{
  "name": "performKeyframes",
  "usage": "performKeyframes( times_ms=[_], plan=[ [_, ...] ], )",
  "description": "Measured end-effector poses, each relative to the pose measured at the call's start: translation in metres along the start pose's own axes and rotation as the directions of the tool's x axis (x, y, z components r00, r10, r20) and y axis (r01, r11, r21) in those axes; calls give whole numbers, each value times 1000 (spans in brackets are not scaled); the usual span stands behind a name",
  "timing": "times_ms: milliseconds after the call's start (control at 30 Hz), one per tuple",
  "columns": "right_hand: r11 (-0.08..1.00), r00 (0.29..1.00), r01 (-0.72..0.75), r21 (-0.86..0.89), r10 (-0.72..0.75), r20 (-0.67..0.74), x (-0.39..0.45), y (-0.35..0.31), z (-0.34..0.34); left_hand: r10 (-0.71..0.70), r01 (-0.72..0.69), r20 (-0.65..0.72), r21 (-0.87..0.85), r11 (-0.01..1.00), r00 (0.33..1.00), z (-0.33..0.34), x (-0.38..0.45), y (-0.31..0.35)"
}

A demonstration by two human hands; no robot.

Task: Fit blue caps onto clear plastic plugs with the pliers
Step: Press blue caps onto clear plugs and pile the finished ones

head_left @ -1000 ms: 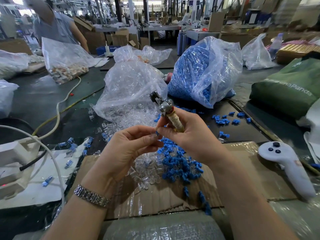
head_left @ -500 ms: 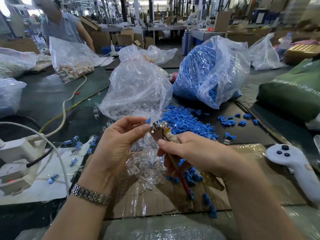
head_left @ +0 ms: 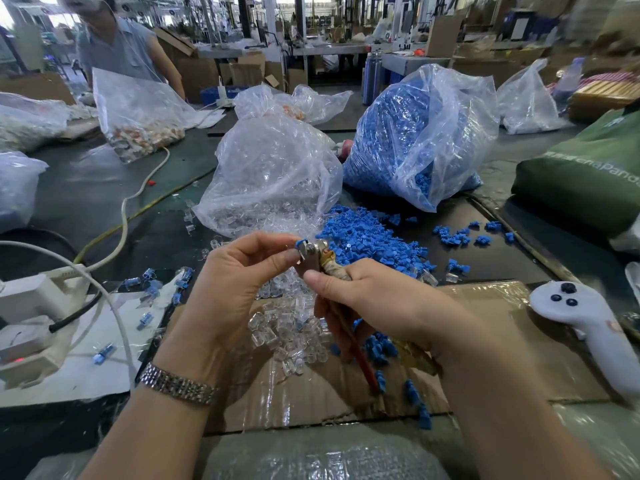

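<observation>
My right hand (head_left: 374,299) grips the handles of the pliers (head_left: 317,254), whose metal jaws point up and left. My left hand (head_left: 239,282) pinches a small blue cap (head_left: 300,242) with a clear plug right at the jaws; the plug itself is mostly hidden by my fingers. Loose clear plugs (head_left: 291,334) lie in a heap on the cardboard sheet (head_left: 485,341) under my hands. A pile of blue caps (head_left: 370,237) spreads just beyond the pliers.
A clear bag of plugs (head_left: 273,178) and a bag of blue caps (head_left: 422,133) stand behind. Finished capped plugs (head_left: 152,289) lie at left by a white power strip (head_left: 31,306) and cables. A white controller (head_left: 585,320) lies right. Another person (head_left: 117,46) works far left.
The pliers swung down from upright to meet my left hand. My left hand rose with the cap and plug and now holds them at the jaws.
</observation>
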State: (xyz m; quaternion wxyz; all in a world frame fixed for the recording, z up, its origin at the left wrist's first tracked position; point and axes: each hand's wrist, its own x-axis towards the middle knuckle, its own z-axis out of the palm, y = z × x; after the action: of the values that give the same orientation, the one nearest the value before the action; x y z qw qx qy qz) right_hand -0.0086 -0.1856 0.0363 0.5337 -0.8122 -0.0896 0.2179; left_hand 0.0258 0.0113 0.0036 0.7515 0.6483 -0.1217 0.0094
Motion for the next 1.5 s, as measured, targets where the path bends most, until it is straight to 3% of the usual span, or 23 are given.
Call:
performKeyframes(
  times_ms=[267,367,433,500,600,667,733,833,900,1000,1267,1433,1500],
  plan=[
    [1000,999,-29,-7,29,-41,6,0,5,11,-10,-46,25,1000,999,-1,2,-6],
    [997,996,-44,-70,38,-84,6,1,-1,40,-28,-168,78,997,985,-6,2,-4],
    [995,986,-50,-82,36,-163,5,3,-13,75,16,-342,258,966,937,-18,4,-4],
    [987,957,-77,-143,32,-289,5,8,-25,156,118,-514,460,880,844,-32,5,-3],
    [928,900,-166,-333,6,-435,13,19,-35,259,276,-613,639,718,746,-48,9,-1],
    [866,879,-239,-440,0,-477,20,27,-37,303,298,-559,739,604,772,-47,8,0],
    [806,868,-298,-511,6,-496,26,32,-38,297,194,-414,805,560,861,-37,7,-2],
    [768,868,-316,-557,-3,-497,32,37,-39,114,92,-174,855,510,978,-18,4,-10],
    [748,868,-315,-584,-22,-496,35,40,-37,36,73,-96,910,408,995,-12,5,-18],
    [702,887,-301,-645,-42,-459,41,42,-32,32,32,-44,953,301,999,-9,8,-26],
    [686,889,-287,-668,-69,-452,51,46,-28,52,8,-28,941,337,998,-6,9,-25],
    [737,864,-275,-617,-92,-495,47,45,-36,98,6,-46,928,372,994,-5,8,-23],
    [802,865,-206,-561,-119,-487,40,40,-36,127,18,-76,914,405,989,-5,8,-21]
  ],
)
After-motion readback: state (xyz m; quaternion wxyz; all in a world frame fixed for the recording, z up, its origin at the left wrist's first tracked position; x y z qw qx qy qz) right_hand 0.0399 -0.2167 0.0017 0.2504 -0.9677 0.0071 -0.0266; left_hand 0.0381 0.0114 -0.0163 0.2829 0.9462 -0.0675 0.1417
